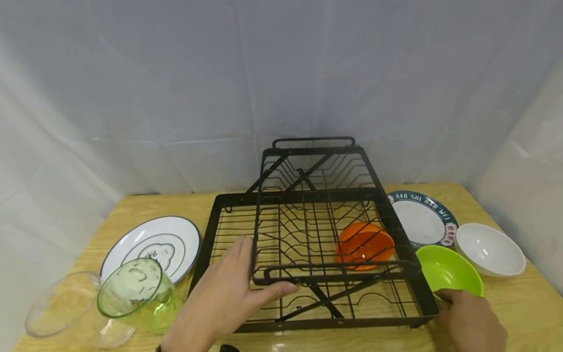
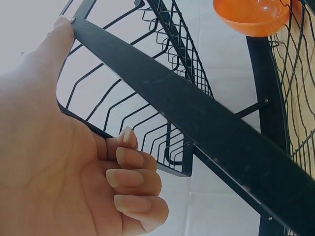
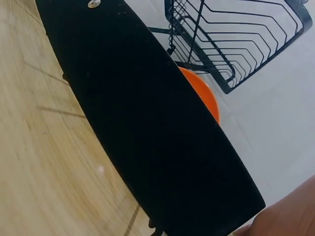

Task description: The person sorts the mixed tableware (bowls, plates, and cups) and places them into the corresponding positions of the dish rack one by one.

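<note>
A black two-tier folding dish rack (image 1: 352, 323) stands in the middle of the table, its upper tier raised on crossed legs. My left hand (image 1: 228, 288) holds the front left corner of the upper tier. In the left wrist view, its fingers (image 2: 135, 178) curl round the tier's edge while the thumb lies along a leg bar. At the lower frame's front right corner, my right hand (image 1: 472, 320) grips with curled fingers, mostly out of the right wrist view. An orange bowl (image 1: 365, 252) sits on the lower tier, seen through the wires.
To the right are a green bowl (image 1: 448, 274), a white bowl (image 1: 492, 249) and a dark-rimmed plate (image 1: 418, 225). A white plate (image 1: 182, 239), a tilted green glass (image 1: 147, 298) and a clear glass (image 1: 61, 308) lie left. White cloth (image 1: 308, 73) hangs behind the wooden table (image 1: 145, 205).
</note>
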Tool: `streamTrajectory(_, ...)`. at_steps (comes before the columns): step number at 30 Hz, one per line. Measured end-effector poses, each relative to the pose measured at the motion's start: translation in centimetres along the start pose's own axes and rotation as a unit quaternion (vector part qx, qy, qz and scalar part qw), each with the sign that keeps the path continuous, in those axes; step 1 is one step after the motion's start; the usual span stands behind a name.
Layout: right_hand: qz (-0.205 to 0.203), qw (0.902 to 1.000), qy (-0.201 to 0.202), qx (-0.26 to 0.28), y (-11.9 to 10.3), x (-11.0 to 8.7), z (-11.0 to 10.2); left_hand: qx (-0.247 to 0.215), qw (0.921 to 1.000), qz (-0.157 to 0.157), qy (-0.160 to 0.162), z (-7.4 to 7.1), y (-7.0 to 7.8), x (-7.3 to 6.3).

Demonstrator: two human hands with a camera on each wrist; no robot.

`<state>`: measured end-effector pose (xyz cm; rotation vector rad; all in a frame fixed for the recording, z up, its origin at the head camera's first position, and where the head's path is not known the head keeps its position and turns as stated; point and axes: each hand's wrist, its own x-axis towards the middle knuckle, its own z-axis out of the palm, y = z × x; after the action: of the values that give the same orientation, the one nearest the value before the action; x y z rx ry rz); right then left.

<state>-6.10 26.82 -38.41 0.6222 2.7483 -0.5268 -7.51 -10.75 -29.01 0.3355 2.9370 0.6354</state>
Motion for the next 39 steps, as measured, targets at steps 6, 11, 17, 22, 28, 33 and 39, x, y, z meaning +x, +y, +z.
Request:
streamTrajectory(6, 0.02, 0.9958, 0.088, 0.018, -0.6, -0.6, -0.1, 0.002, 1.0, 0.004, 0.004, 0.0, 0.0, 0.0)
streamTrajectory(11, 0.025, 0.9869, 0.149, 0.057, -0.8, -1.1, -0.3, -0.003, 1.0, 0.005, 0.005, 0.0, -0.1, 0.0)
streamTrajectory(17, 0.036, 0.9829, 0.162, 0.081, -0.6, -1.0, -0.4, -0.001, 1.0, 0.005, 0.002, 0.0, 0.0, 0.0)
streamTrajectory(22, 0.027, 0.9675, 0.216, 0.129, -0.8, -1.1, -0.2, -0.003, 0.9999, 0.007, 0.009, 0.1, 0.0, 0.1)
streamTrajectory(28, 0.007, 0.9364, 0.283, 0.208, -1.8, -1.7, -0.1, -0.005, 0.9998, 0.009, 0.017, 0.1, -0.1, 0.0)
streamTrajectory(33, 0.016, 0.9219, 0.295, 0.251, -2.0, -1.8, 0.0, -0.002, 0.9999, 0.006, 0.011, 0.0, -0.1, 0.0)
streamTrajectory(39, 0.012, 0.9033, 0.325, 0.28, -2.0, -1.7, 0.3, -0.006, 0.9999, 0.004, 0.008, 0.0, 0.0, -0.1)
